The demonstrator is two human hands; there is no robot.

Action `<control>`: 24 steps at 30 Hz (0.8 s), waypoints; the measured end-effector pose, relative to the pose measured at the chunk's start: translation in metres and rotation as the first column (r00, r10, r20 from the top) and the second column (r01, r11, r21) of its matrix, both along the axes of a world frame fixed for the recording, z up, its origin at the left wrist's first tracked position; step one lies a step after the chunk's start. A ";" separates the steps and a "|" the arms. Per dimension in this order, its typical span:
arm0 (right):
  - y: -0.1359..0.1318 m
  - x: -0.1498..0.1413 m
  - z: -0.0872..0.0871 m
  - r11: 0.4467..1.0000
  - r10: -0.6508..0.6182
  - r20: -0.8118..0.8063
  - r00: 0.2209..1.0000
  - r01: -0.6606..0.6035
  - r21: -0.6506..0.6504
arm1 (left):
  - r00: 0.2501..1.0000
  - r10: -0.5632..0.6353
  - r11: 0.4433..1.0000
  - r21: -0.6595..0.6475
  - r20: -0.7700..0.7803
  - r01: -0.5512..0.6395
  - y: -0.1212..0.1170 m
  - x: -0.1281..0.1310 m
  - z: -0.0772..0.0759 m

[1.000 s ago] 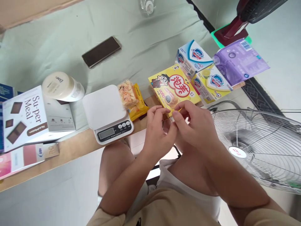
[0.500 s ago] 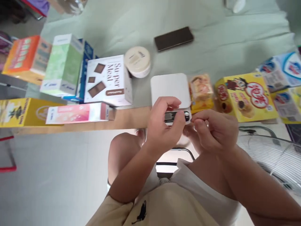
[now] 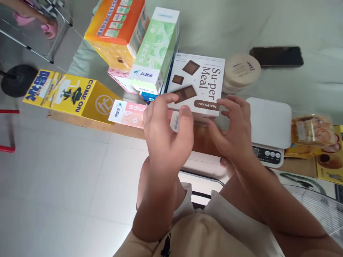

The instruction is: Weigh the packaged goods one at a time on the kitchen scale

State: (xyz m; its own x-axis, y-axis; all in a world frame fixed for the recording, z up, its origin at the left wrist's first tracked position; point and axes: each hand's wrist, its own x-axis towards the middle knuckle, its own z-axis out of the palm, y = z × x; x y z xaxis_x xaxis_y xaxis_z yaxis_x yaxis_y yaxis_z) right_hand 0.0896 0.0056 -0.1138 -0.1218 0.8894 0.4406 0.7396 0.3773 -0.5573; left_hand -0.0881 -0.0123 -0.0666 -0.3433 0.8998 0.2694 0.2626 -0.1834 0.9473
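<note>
My left hand (image 3: 167, 132) is open, its fingers bent and thumb spread. It covers the right part of a pink box (image 3: 131, 113), and its fingertips overlap the front left of the white Su-per Meal box (image 3: 199, 76). At that box's front right corner is my right hand (image 3: 235, 132), also open, index finger by the right side and thumb by the front edge. I cannot tell whether either hand touches the white box. Right of it stand a cream Dove jar (image 3: 241, 71) and a white kitchen scale (image 3: 269, 123) with a bare platform.
Left of the white box are a green box (image 3: 157, 50), an orange pack (image 3: 118, 32) and a yellow box (image 3: 69, 96). A phone (image 3: 277, 56) lies behind the scale; wrapped snacks (image 3: 313, 130) sit to its right. A fan (image 3: 318, 203) stands below the table's right side.
The view has swung left. My hands have gone from the yellow snack box, past the scale, to the Su-per Meal box. The fingers, close together earlier, are now apart.
</note>
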 end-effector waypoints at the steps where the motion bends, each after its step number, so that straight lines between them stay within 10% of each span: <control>1: 0.003 -0.003 -0.001 0.999 -0.005 0.039 0.999 0.006 -0.038 | 0.998 0.007 0.999 -0.053 -0.055 -0.010 0.000 -0.002 0.001; 7: 0.012 -0.010 0.001 0.970 0.000 0.041 0.999 0.010 -0.242 | 0.965 -0.019 0.979 -0.202 -0.261 -0.035 -0.002 -0.001 0.005; 24: 0.004 -0.007 -0.001 0.952 0.039 -0.159 0.987 -0.085 -0.295 | 0.951 0.078 0.979 -0.156 -0.298 -0.129 0.012 0.020 0.000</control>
